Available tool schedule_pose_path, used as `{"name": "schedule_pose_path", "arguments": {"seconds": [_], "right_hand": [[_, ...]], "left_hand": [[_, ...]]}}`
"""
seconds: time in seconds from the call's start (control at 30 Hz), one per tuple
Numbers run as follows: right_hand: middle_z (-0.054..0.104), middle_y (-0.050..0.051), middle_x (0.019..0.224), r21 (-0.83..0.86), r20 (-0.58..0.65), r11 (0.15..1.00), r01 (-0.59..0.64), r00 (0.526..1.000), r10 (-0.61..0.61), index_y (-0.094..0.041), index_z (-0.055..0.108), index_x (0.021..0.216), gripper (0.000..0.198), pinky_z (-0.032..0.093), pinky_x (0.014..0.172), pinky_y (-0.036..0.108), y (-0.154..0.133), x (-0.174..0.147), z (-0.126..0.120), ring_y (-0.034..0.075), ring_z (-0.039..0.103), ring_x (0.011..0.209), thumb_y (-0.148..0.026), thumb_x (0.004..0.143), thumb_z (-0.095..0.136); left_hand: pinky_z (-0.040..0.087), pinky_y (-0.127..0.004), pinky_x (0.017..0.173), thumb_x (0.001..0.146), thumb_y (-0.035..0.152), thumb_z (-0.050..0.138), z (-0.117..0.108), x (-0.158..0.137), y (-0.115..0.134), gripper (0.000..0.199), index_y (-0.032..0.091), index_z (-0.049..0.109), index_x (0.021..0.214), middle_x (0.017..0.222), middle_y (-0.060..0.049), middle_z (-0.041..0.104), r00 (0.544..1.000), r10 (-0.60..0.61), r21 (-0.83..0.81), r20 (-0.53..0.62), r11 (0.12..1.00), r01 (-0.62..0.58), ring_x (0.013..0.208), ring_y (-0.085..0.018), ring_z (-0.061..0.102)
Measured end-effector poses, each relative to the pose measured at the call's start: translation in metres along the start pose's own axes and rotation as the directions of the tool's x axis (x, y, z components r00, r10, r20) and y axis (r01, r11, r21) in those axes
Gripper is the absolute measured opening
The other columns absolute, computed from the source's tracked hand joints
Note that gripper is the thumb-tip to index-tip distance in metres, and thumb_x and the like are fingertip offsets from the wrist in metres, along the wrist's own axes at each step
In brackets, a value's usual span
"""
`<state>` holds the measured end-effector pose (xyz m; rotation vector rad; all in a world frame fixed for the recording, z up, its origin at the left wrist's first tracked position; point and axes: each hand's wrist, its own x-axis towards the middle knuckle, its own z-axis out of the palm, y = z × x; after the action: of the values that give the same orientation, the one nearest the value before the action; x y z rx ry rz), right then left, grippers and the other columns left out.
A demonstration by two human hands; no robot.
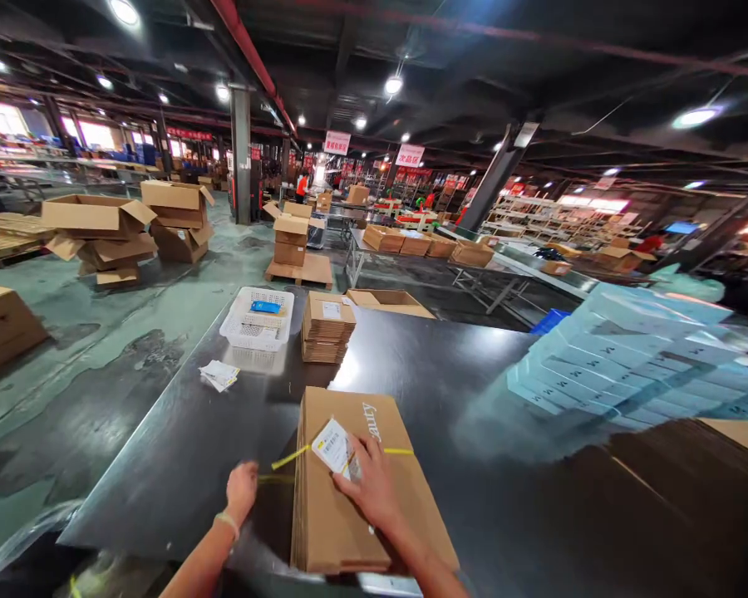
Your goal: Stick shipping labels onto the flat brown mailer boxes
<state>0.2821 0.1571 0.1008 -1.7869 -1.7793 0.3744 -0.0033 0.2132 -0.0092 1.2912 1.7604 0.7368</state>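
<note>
A stack of flat folded cardboard boxes (405,490) lies on the dark metal table in front of me. A yellow strap (399,451) runs across its top, and one end sticks out to the left. My right hand (372,482) rests on the stack with fingers spread, partly covering a white barcode label sheet (333,448) that lies over the strap. Left of the stack, my left hand (242,490) is closed just above the tabletop. A blurred yellow strap length reaches from the stack's side to its fingers.
Farther back on the table (436,357) stand a smaller cardboard stack (328,328) and a white plastic basket (258,332) with a blue packet. Loose label sheets (219,375) lie near the left edge. Pale blue wrapped boxes (598,357) are piled at right. Open cartons (100,218) stand on the floor.
</note>
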Motion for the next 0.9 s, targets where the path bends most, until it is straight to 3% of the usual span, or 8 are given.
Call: {"name": "schedule_pose_path", "arguments": {"seconds": [0.07, 0.17, 0.33, 0.43, 0.6, 0.7, 0.83, 0.9], "right_hand": [[0.07, 0.015, 0.134, 0.011, -0.012, 1.0, -0.022, 1.0, 0.022, -0.021, 0.071, 0.142, 0.07, 0.055, 0.115, 0.06, -0.003, -0.003, 0.002, 0.038, 0.067, 0.126, -0.038, 0.074, 0.076], [0.065, 0.016, 0.139, 0.086, -0.063, 0.994, -0.069, 0.995, 0.075, -0.02, 0.063, 0.15, 0.082, 0.056, 0.115, 0.06, -0.011, -0.008, 0.004, 0.038, 0.065, 0.128, -0.044, 0.073, 0.076], [0.07, 0.017, 0.131, 0.44, -0.196, 0.886, -0.15, 0.946, 0.257, -0.021, 0.064, 0.133, 0.082, 0.054, 0.114, 0.059, -0.01, 0.0, -0.013, 0.039, 0.064, 0.127, -0.06, 0.064, 0.083], [0.068, 0.006, 0.089, 0.699, -0.175, 0.693, -0.177, 0.897, 0.406, -0.025, 0.062, 0.101, 0.062, 0.06, 0.08, 0.042, 0.007, 0.008, -0.046, 0.025, 0.065, 0.083, -0.079, 0.073, 0.068], [0.068, 0.003, 0.076, 0.697, 0.129, 0.686, -0.21, 0.977, 0.168, -0.022, 0.073, 0.091, 0.072, 0.046, 0.06, 0.031, 0.029, 0.015, -0.107, 0.018, 0.055, 0.066, -0.092, 0.078, 0.065], [0.075, 0.002, 0.078, 0.592, 0.405, 0.769, -0.241, 0.914, -0.025, -0.018, 0.081, 0.095, 0.07, 0.049, 0.063, 0.028, 0.03, 0.021, -0.129, 0.018, 0.062, 0.071, -0.084, 0.072, 0.08], [0.072, 0.002, 0.065, 0.456, 0.601, 0.82, -0.346, 0.799, 0.003, -0.014, 0.078, 0.073, 0.054, 0.045, 0.057, 0.027, 0.029, 0.034, -0.156, 0.014, 0.057, 0.059, -0.067, 0.082, 0.08], [0.067, 0.002, 0.057, 0.402, 0.599, 0.837, -0.372, 0.798, 0.067, -0.013, 0.074, 0.066, 0.053, 0.038, 0.053, 0.026, 0.02, 0.044, -0.179, 0.01, 0.052, 0.052, -0.061, 0.087, 0.077]], "left_hand": [[0.047, -0.056, 0.125, 0.071, 0.02, 0.071, -0.002, -0.011, 0.017, 0.022, 0.022, 0.077, 0.092, 0.126, -0.016, 0.077, 0.989, 0.131, -0.079, -0.071, 0.987, -0.137, 0.148, -0.041, 0.061], [0.059, -0.049, 0.11, 0.097, 0.039, 0.056, 0.007, -0.029, 0.05, 0.034, 0.021, 0.072, 0.12, 0.124, -0.014, 0.079, 0.967, 0.253, -0.339, 0.03, 0.913, -0.228, 0.122, -0.03, 0.075], [0.055, -0.033, 0.081, 0.097, 0.043, 0.063, -0.001, -0.062, 0.08, 0.024, 0.022, 0.071, 0.104, 0.087, -0.004, 0.076, 0.935, 0.338, -0.15, 0.109, 0.935, -0.32, 0.08, -0.021, 0.07], [0.045, -0.028, 0.069, 0.095, 0.039, 0.064, -0.024, -0.076, 0.102, 0.021, 0.021, 0.073, 0.087, 0.074, -0.001, 0.068, 0.894, 0.43, -0.04, 0.126, 0.903, -0.428, 0.07, -0.018, 0.061], [0.03, -0.025, 0.059, 0.089, 0.051, 0.07, -0.044, -0.095, 0.183, 0.035, 0.018, 0.075, 0.079, 0.061, 0.004, 0.054, 0.766, 0.602, -0.269, 0.225, 0.794, -0.545, 0.059, -0.012, 0.041], [0.03, -0.026, 0.058, 0.085, 0.055, 0.075, -0.049, -0.112, 0.238, 0.04, 0.017, 0.074, 0.075, 0.06, 0.004, 0.052, 0.742, 0.635, -0.39, 0.215, 0.752, -0.531, 0.058, -0.011, 0.04], [0.036, -0.025, 0.059, 0.087, 0.055, 0.08, -0.074, -0.141, 0.287, 0.04, 0.017, 0.072, 0.078, 0.066, 0.003, 0.056, 0.713, 0.694, -0.525, 0.104, 0.647, -0.553, 0.063, -0.011, 0.045], [0.041, -0.025, 0.062, 0.09, 0.054, 0.082, -0.094, -0.152, 0.299, 0.04, 0.017, 0.071, 0.08, 0.072, 0.002, 0.059, 0.693, 0.721, -0.557, -0.012, 0.571, -0.604, 0.067, -0.011, 0.05]]}}
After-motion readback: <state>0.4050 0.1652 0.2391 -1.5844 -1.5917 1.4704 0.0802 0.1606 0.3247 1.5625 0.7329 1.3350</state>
